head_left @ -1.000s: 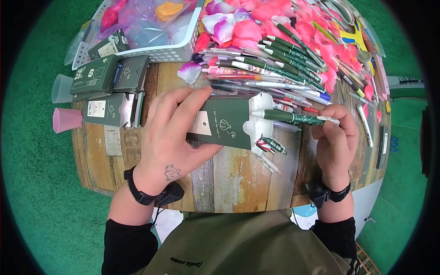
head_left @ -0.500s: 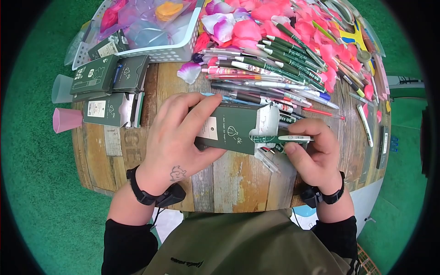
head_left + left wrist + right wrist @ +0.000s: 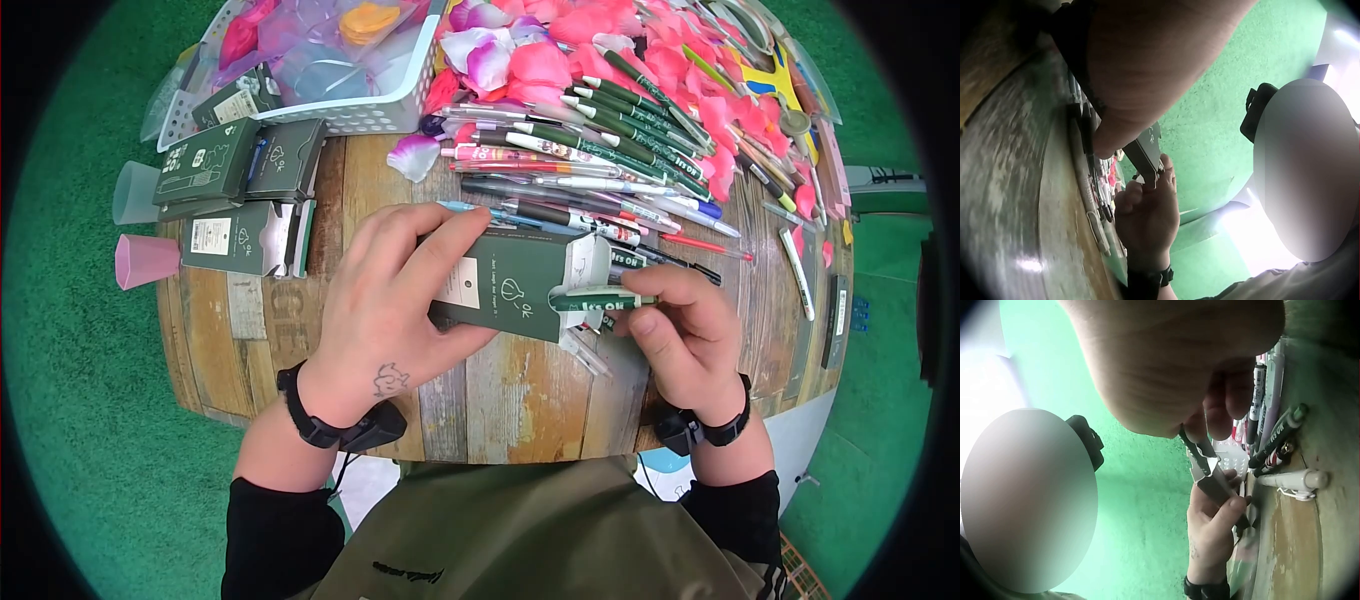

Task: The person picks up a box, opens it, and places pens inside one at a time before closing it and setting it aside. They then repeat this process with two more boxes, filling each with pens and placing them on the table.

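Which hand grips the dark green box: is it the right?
No, the left hand grips the dark green box, while the right hand pinches a green pen at its opening.

Reads "ok" in white on the held box, just beside a bulb-shaped line drawing; carries finer print on the same face, too small to make out. Reads "It's OK" in white on the held pen, lying at the box's open end. Repeats "ok" on the lower left box and on the upper dark box. Shows "NO" on a dark pen, with following letters unclear. Seems to spell "CE" on the wooden tabletop. Bears black script on the apron, illegible. Blurs past reading in both wrist views.
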The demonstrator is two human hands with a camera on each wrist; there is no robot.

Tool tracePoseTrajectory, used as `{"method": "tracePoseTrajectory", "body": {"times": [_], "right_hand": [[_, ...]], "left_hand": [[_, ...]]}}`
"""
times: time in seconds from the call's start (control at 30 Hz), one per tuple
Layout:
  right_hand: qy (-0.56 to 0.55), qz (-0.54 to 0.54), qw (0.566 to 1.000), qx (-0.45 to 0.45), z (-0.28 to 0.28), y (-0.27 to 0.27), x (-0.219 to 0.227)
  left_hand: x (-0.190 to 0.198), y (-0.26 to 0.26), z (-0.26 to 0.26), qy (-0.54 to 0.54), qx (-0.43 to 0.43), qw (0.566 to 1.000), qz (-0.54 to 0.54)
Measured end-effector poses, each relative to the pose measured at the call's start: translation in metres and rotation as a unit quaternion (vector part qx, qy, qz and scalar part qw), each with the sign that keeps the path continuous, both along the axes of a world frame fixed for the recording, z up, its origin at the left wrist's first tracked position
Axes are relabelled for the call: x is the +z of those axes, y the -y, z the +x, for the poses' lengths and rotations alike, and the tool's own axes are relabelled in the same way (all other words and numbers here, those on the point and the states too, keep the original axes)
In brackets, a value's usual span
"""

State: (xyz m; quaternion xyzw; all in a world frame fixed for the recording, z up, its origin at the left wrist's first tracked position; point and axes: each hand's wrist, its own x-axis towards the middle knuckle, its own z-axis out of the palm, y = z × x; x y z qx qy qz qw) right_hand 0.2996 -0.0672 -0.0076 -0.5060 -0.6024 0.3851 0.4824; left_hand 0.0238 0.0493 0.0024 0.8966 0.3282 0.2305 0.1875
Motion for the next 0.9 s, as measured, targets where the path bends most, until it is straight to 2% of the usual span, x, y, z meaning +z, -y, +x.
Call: {"method": "tracePoseTrajectory", "body": {"times": [0.17,0.27,0.47,0.9], "right_hand": [[-0.082,-0.004,0.995,-0.065,-0.003,0.003,-0.007],[-0.092,0.023,0.993,-0.064,-0.006,0.0,-0.008],[0.116,0.106,0.987,0.027,0.003,-0.014,0.007],[0.132,0.068,0.988,0.046,-0.005,-0.013,0.009]], "left_hand": [[0.0,0.0,0.0,0.0,0.0,1.0,-0.001],[0.0,0.0,0.0,-0.003,0.001,1.0,-0.002],[0.0,0.0,0.0,-0.001,0.001,1.0,-0.005],[-0.001,-0.001,0.001,-0.005,-0.014,1.0,0.003]]}}
